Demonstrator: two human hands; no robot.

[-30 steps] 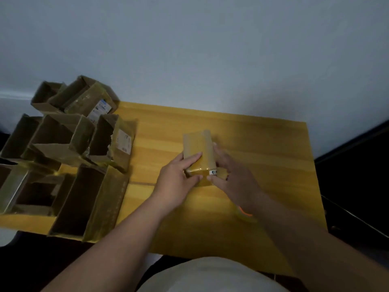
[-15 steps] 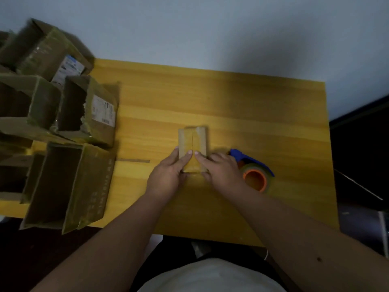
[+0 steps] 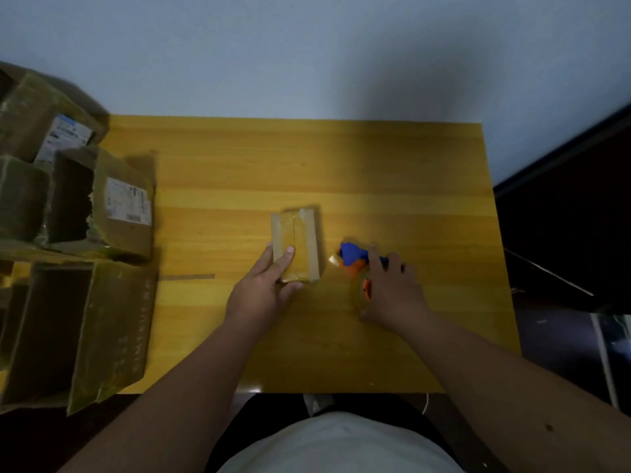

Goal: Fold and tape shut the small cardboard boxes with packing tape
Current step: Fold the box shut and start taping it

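Right hand [image 3: 392,288] has left the small cardboard box [image 3: 296,244] since half a second ago and now lies over the tape dispenser [image 3: 356,262] just right of it, fingers curled about the orange roll (grip firmness cannot be told). Left hand [image 3: 264,285] remains on the box at frame centre on the counter [image 3: 409,186], fingers and thumb pinching its near left corner, flaps down. Judgement: folding is done, taping is next; open boxes [image 3: 99,203] wait at left of frame.

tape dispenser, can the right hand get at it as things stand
Probably yes: the right hand already lies over the tape dispenser, fingers on it, just right of the small box held by the left hand. Nothing blocks it.
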